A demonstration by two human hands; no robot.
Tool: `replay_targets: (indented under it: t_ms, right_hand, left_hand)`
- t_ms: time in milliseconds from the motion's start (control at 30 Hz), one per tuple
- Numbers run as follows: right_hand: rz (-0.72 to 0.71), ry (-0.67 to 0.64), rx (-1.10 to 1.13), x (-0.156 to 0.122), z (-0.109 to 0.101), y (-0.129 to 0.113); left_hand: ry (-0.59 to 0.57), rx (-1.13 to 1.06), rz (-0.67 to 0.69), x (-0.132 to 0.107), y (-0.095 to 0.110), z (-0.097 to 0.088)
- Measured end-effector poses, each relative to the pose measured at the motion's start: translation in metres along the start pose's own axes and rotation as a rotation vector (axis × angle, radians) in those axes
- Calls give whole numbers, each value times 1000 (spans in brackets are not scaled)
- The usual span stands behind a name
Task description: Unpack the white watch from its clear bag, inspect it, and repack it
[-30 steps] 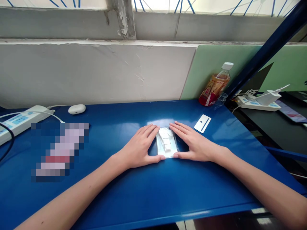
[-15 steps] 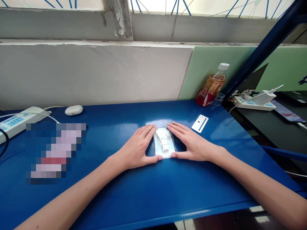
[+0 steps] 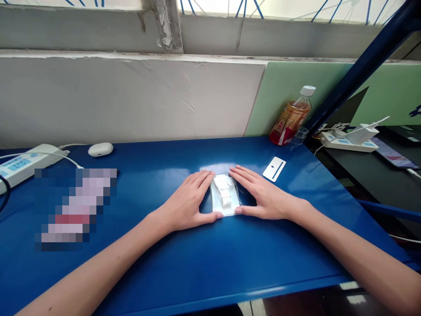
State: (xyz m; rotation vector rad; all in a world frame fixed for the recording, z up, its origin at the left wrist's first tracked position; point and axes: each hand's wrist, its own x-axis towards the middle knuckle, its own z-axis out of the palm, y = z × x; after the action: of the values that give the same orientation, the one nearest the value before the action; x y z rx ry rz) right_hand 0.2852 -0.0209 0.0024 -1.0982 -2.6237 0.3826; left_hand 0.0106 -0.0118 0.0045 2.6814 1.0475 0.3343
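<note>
A small clear plastic bag (image 3: 224, 196) with white parts inside lies flat on the blue table (image 3: 204, 263). My left hand (image 3: 187, 202) rests flat on the table, its fingers stretched out along the bag's left edge and its thumb at the bag's near corner. My right hand (image 3: 263, 195) mirrors it on the bag's right edge, fingers extended, thumb touching the near right corner. Both hands frame the bag without gripping it.
A white card with a slot (image 3: 275, 169) lies right of my hands. An orange drink bottle (image 3: 291, 117) stands at the back right. A white earbud case (image 3: 100, 149) and a power strip (image 3: 23, 164) sit at the left. A second power strip (image 3: 348, 140) lies beyond the right edge.
Both hands have drawn slightly closer together against the bag's sides. The view has shifted a little; nothing else moved.
</note>
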Motion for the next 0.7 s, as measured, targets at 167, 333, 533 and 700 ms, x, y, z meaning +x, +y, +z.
replay_targets:
  t_ms: [167, 333, 533, 700]
  right_hand:
    - [-2, 32, -15, -1, 2, 2]
    - [16, 97, -40, 1, 3, 2]
    - [20, 228, -29, 4, 1, 2]
    - [-100, 258, 46, 4, -1, -1]
  left_hand:
    - [15, -11, -8, -1, 0, 1]
    - [14, 43, -16, -1, 1, 0]
    - [114, 68, -68, 0, 0, 5]
    - [166, 40, -111, 1, -4, 8]
